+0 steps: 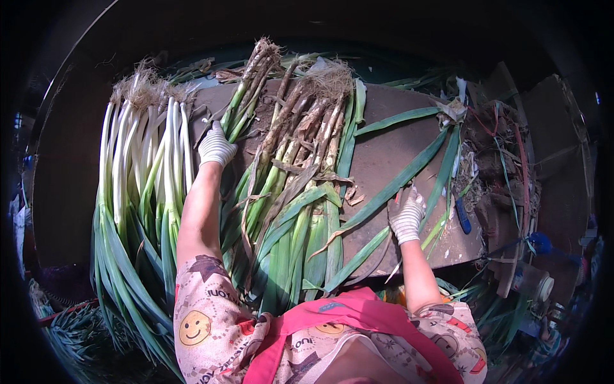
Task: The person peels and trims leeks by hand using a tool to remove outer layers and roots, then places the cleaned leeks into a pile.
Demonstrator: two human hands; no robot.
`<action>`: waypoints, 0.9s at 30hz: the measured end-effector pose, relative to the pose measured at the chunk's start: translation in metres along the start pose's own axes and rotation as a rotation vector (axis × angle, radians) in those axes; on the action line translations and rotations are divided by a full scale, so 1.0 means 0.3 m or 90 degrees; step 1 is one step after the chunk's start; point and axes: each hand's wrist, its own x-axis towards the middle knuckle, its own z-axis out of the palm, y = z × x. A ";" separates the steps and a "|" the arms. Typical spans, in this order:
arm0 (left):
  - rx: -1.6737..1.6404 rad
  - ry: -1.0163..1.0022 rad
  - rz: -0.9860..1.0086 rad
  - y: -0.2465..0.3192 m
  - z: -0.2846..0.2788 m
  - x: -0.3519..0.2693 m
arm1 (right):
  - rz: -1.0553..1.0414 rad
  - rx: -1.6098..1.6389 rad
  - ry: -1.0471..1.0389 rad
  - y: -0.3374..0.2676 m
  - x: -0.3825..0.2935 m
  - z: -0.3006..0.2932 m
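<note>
My left hand [217, 146], in a striped work glove, is closed around green stalks of a small group of unpeeled leeks [247, 91] with brown, rooty ends pointing away from me. Left of it lies a row of peeled leeks [127, 158] with white shafts and green leaves hanging over the near edge. Between my hands rests a pile of soil-stained leeks [307, 129] with withered outer leaves. My right hand [407, 216], gloved too, is curled over the board beside loose green leaves; a small reddish thing shows at its fingers, too hidden to name.
A brown work board [383, 149] lies under the leeks. Stripped leaves [407, 192] spread across its right side. A blue-handled tool [462, 216] lies near the right edge, by scraps and red and green cords. A clear jar [532, 283] is at the lower right.
</note>
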 end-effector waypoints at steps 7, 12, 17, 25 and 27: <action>-0.332 0.035 0.154 0.146 -0.384 -0.097 | -0.217 0.196 0.020 0.130 0.064 -0.018; -0.517 -0.126 0.178 0.463 -0.652 -0.299 | -0.233 0.352 -0.012 0.165 0.065 -0.089; -0.399 -0.129 0.107 0.654 -0.290 -0.587 | -0.293 0.352 -0.079 0.170 -0.004 -0.142; -0.296 -0.154 0.315 0.624 0.046 -0.767 | -0.410 0.392 -0.143 0.124 -0.171 -0.174; -0.262 -0.138 0.340 0.615 0.030 -0.751 | -0.460 0.375 -0.117 0.106 -0.207 -0.165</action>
